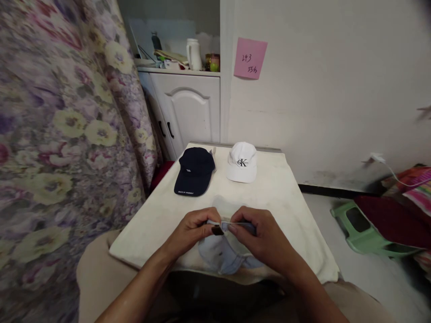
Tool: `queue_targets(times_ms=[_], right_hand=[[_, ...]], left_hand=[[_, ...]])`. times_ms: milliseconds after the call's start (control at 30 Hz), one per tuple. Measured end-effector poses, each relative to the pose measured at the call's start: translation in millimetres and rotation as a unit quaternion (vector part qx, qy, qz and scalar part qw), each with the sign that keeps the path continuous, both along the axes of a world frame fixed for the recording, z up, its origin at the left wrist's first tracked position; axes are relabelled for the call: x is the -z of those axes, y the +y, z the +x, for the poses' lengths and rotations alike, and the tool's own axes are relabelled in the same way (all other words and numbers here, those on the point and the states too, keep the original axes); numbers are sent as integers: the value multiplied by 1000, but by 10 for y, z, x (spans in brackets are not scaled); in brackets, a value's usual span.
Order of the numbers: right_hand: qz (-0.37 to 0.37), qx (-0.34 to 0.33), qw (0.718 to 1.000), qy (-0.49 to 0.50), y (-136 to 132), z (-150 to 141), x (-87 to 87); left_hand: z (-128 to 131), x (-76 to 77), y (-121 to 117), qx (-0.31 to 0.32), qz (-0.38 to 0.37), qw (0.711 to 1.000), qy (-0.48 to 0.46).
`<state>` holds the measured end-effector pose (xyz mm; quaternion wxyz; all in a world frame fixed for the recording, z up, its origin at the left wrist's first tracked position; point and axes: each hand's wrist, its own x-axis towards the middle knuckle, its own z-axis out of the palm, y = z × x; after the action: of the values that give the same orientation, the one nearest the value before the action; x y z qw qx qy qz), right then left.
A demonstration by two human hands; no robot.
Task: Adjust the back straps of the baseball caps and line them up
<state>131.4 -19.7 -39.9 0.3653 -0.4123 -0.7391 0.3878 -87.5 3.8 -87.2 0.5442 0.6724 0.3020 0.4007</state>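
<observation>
Cap [209, 252], pale blue, beneath left fingers [204, 215] and right fingers [248, 215], both pinching strap [225, 226].

Note [251, 58]: "243"; white cap [241, 172]: "CK"; navy cap [195, 177]: "YOURSELF".

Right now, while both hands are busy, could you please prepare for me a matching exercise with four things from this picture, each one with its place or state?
1. Navy cap
2. Pink note
3. Light blue cap
4. White cap

A. Held between the left hand and the right hand
B. On the table, large dark letters on its front
C. On the table, small white lettering along its brim
D. Stuck on the wall

Pairs: 1-C, 2-D, 3-A, 4-B
</observation>
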Motion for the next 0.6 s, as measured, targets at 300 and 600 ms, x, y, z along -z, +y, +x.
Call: queue_targets(times_ms=[300,600], right_hand=[[-2,-2,1000,5,0,1,14],[-2,3,1000,9,17,0,23]], left_hand=[[-8,13,2,-3,1,1000,5],[27,-37,-11,-17,7,1000,12]])
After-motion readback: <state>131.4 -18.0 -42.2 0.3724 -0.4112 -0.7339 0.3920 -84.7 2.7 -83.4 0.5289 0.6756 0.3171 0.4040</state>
